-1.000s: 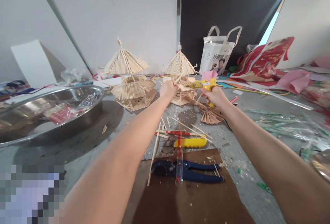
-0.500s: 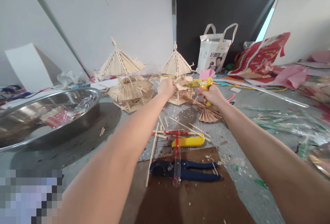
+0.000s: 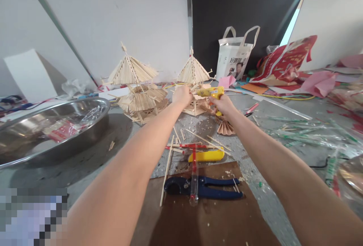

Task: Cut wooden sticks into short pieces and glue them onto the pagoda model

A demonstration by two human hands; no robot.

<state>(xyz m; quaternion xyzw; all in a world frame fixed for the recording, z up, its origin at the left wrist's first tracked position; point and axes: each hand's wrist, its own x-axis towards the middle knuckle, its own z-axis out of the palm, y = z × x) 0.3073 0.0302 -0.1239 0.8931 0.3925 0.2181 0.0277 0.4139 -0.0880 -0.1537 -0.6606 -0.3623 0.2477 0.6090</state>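
My right hand point(image 3: 225, 104) is wrapped round the handle of a yellow glue gun point(image 3: 213, 92), its nozzle pointing left toward my other hand. The fingers of my left hand point(image 3: 182, 96) are closed at the middle tier of the right wooden-stick pavilion model point(image 3: 194, 70); whatever they pinch is hidden. This model has a pointed roof of thin sticks above a lower tier and base. A second, similar stick pavilion point(image 3: 133, 71) stands to the left. Below the glue gun lies a pleated brown paper fan point(image 3: 226, 127), partly covered by my right arm.
A large metal basin point(image 3: 102, 106) stands at left. Blue cutters point(image 3: 204, 187) rest on brown sheet point(image 3: 221, 219) in front, near a yellow-handled tool point(image 3: 207, 156) and loose sticks point(image 3: 169, 163). A white bag point(image 3: 234, 59), red bag point(image 3: 286, 62) and plastic wrappers point(image 3: 300, 136) lie rightward.
My right hand has brought the glue gun a little left, closer to my left hand. A long clear strip behind the gun has shifted left too. My left hand stays at the model.
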